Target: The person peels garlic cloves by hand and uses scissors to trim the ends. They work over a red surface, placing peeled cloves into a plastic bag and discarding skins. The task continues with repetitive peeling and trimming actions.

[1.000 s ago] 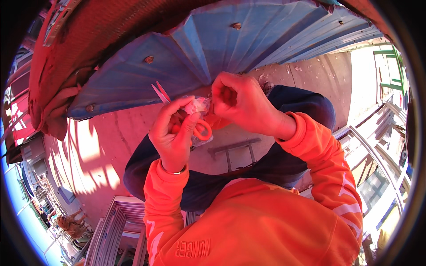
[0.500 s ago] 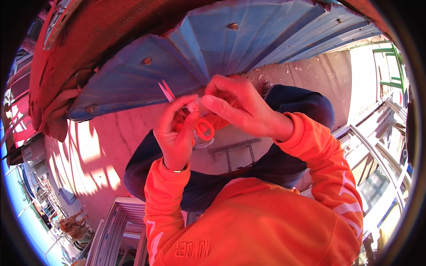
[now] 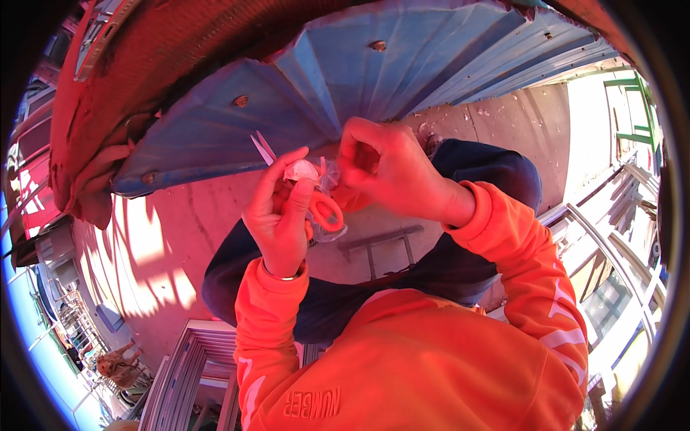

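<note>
Head view: the left hand (image 3: 277,219) is curled around a pair of orange-handled scissors (image 3: 316,205), whose blades stick up and to the left past the fingers, toward the blue corrugated sheet (image 3: 345,93) above. That hand's thumb and forefinger also pinch a small white piece (image 3: 300,171) just above the scissor handles. The right hand (image 3: 392,176), just right of the scissors, is closed, its fingertips pressed on crinkled clear wrapping (image 3: 329,172) beside the white piece. Both orange sleeves (image 3: 532,266) rise from below the scissors.
</note>
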{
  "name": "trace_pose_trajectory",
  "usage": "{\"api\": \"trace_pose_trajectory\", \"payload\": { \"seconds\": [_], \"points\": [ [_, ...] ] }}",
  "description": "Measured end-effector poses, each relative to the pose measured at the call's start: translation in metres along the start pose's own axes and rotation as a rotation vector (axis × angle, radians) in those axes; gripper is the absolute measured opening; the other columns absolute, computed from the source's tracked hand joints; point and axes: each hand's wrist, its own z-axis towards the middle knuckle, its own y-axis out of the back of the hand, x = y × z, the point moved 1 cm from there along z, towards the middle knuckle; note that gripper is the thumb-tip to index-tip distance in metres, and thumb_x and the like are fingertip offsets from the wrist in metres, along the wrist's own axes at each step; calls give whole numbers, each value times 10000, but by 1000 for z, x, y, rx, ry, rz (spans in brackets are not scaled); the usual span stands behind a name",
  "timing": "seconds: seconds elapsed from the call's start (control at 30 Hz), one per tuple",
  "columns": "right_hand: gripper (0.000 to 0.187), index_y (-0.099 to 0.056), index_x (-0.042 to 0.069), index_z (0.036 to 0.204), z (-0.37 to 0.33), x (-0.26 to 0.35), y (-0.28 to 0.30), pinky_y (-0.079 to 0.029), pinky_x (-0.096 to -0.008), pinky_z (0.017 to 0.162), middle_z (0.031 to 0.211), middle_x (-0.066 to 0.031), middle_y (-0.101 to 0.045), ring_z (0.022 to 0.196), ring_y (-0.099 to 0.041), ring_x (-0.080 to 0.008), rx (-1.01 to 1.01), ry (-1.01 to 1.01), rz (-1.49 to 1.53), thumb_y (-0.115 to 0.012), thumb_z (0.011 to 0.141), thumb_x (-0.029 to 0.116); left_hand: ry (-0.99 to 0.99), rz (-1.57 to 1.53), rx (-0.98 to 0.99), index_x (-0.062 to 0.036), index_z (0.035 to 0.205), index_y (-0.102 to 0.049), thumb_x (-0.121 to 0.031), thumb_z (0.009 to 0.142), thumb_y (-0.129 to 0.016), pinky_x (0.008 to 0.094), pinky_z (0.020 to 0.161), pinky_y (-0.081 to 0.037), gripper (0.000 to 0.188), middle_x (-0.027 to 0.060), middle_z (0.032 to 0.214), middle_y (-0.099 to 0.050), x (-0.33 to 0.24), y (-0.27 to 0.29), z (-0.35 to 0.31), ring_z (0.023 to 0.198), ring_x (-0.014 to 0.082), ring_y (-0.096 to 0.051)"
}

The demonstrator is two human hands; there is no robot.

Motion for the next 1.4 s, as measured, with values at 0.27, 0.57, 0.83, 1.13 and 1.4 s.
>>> {"api": "trace_pose_trajectory", "payload": {
  "seconds": [0.27,0.57,0.83,1.13,1.4],
  "points": [
    [198,-654,-29,1069,1,17,-1,-547,-248,704,912,-57,-679,799,-680,-99,-18,172,96,-778,933,44,-65,63,13,-2,1303,-687,-16,1016,-677,178,505,-330,288,-11,886,-683,16,2,0,609,-10,-505],
    [145,-640,-27,1006,-1,2,0,-557,-266,704,1003,-105,-654,755,-695,-136,32,91,-34,-730,893,-43,-33,39,7,14,1279,-684,-66,1029,-679,177,496,-332,263,8,913,-684,8,2,2,597,-6,-498],
    [145,-715,47,1026,5,14,3,-506,-274,614,1022,-66,-626,725,-630,-157,-26,383,39,-754,891,14,68,-113,113,47,1295,-655,-93,1040,-671,188,513,-357,291,29,938,-690,13,4,-2,668,18,-540],
    [120,-701,55,964,3,16,3,-482,-267,597,1002,-51,-597,687,-593,-127,25,313,57,-756,870,6,152,-118,142,37,1302,-645,-126,1040,-679,197,445,-315,310,19,880,-698,12,6,-3,568,0,-495],
    [111,-652,-5,975,1,14,6,-493,-235,685,1071,-79,-552,792,-618,-109,134,233,80,-697,893,-66,159,-154,175,33,1291,-650,-131,1050,-664,195,449,-321,291,26,907,-702,13,7,-1,586,4,-511]
  ]
}}
